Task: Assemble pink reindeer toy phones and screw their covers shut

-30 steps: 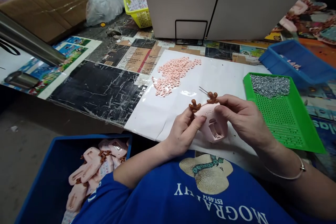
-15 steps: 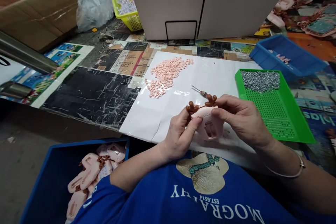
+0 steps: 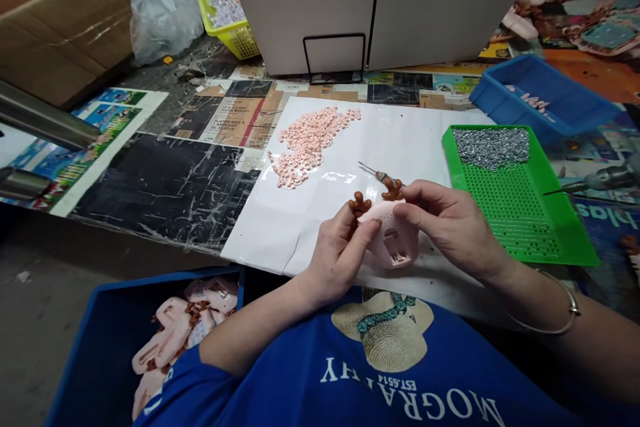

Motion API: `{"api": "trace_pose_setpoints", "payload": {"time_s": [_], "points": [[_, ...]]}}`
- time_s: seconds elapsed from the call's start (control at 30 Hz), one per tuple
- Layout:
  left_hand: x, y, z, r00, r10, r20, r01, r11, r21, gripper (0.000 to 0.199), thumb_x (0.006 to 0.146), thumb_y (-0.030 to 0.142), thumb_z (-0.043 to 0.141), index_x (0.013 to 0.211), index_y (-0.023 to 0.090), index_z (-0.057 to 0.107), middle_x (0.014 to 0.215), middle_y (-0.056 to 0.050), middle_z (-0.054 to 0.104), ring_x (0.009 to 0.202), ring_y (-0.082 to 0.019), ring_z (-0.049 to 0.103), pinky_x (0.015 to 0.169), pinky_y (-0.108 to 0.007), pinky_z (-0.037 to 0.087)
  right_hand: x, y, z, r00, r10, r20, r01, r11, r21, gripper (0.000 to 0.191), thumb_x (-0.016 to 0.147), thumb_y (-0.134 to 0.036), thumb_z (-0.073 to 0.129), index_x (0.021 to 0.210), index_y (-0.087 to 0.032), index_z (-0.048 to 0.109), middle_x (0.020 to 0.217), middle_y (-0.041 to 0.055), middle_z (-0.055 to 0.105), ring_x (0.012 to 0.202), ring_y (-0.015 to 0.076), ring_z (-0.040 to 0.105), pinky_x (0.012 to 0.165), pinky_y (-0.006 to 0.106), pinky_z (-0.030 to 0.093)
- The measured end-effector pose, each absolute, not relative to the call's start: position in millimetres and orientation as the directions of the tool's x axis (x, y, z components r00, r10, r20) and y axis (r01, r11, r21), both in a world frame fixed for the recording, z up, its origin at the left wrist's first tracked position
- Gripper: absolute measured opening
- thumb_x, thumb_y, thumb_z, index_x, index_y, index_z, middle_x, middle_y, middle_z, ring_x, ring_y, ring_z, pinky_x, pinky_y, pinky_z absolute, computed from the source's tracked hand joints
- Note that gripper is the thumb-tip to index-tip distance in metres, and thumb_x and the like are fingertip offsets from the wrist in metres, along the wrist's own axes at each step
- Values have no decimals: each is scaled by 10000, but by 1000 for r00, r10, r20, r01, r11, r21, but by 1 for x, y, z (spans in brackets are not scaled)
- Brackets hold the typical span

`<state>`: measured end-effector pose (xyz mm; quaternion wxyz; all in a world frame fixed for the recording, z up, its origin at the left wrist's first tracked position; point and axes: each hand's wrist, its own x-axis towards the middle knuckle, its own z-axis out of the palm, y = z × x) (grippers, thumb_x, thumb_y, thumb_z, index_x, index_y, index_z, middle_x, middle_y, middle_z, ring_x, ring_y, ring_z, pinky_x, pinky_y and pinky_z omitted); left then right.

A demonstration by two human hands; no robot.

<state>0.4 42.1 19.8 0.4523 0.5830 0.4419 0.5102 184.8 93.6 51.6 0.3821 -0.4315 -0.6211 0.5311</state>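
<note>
A pale pink plastic housing [image 3: 393, 240] with two brown antlers [image 3: 391, 189] on its upper edge is held over the white sheet. A rectangular recess and tiny holes show on the side turned to me. My left hand [image 3: 337, 250] grips its left edge, thumb on the face and fingers behind, beside the left antler. My right hand [image 3: 447, 223] pinches the upper right edge close to the other antler. Behind the right antler lies a thin pointed metal tool [image 3: 373, 171], partly hidden. A heap of small pink ring-like pieces [image 3: 310, 143] is spread further back.
A green tray [image 3: 520, 213] of silver screws stands right, with a power screwdriver's tip [image 3: 605, 179] over its edge. Behind it is a blue bin [image 3: 545, 97]. A blue crate [image 3: 95, 327] of pink housings sits lower left. A white carton [image 3: 390, 13] blocks the back.
The view has shifted slightly, and the power screwdriver now shows at the right edge. The pink housing tilts a little differently, with both hands still on it.
</note>
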Motion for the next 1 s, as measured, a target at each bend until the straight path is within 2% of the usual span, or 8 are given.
{"api": "trace_pose_setpoints", "payload": {"time_s": [0.17, 0.23, 0.33, 0.43, 0.6, 0.8, 0.9, 1.0], "points": [[-2, 42, 21, 58, 937, 344, 135, -349, 928, 214, 987, 340, 615, 1080, 150, 655, 859, -39, 747, 739, -142, 700, 683, -260, 567, 190, 91, 46, -319, 921, 226, 96, 268, -959, 57, 881, -311, 799, 866, -263, 772, 867, -15, 715, 826, 114, 671, 752, 227, 534], [0, 44, 23, 11, 918, 396, 115, -395, 912, 229, 971, 350, 650, 1098, 161, 669, 914, -39, 777, 772, -141, 724, 709, -254, 585, 190, 91, 38, -290, 923, 252, 17, 268, -963, 54, 883, -342, 806, 904, -298, 783, 905, -18, 732, 875, 121, 686, 785, 235, 549], [3, 47, 26, 18, 889, 457, 123, -456, 881, 325, 937, 402, 698, 1152, 159, 674, 1029, -61, 797, 847, -151, 748, 754, -252, 601, 189, 94, 23, -237, 953, 189, -162, 153, -975, 164, 847, -450, 829, 975, -357, 785, 1014, -30, 750, 959, 144, 707, 884, 297, 589], [5, 49, 29, 63, 855, 516, 211, -516, 830, 364, 950, 355, 682, 1222, 116, 646, 1060, -95, 797, 847, -144, 753, 756, -235, 599, 188, 99, 14, -214, 969, 120, -258, 62, -964, 255, 772, -518, 872, 965, -385, 774, 1053, -49, 741, 1003, 160, 712, 972, 361, 597], [7, 48, 31, 88, 798, 596, 374, -581, 723, 287, 993, 244, 598, 1246, 109, 611, 1079, -99, 790, 870, -133, 755, 759, -219, 593, 183, 99, 13, -235, 964, 122, -249, 62, -967, 225, 790, -481, 866, 960, -391, 749, 1031, -64, 748, 1005, 156, 721, 980, 369, 608], [11, 53, 30, 76, 766, 638, 412, -607, 680, 199, 1016, 244, 560, 1119, 99, 650, 903, -70, 777, 790, -122, 749, 685, -192, 573, 176, 95, 16, -156, 982, 109, -263, 65, -963, 248, 752, -437, 902, 935, -354, 756, 1016, -66, 745, 978, 126, 708, 925, 286, 590], [11, 57, 27, 69, 756, 651, 401, -618, 676, 203, 1011, 237, 572, 1157, 118, 648, 977, -72, 789, 840, -125, 762, 728, -197, 594, 176, 98, 17, -149, 986, 70, -245, 31, -969, 279, 746, -476, 892, 945, -342, 750, 1024, -54, 742, 986, 142, 698, 941, 315, 579], [9, 58, 23, 126, 726, 676, 382, -664, 642, 354, 995, 292, 617, 1303, 121, 587, 1159, -122, 774, 1006, -165, 764, 867, -256, 623, 181, 101, 18, -207, 976, 70, -211, 25, -977, 284, 750, -510, 880, 922, -348, 724, 1014, -58, 740, 961, 144, 699, 947, 331, 586]]}}
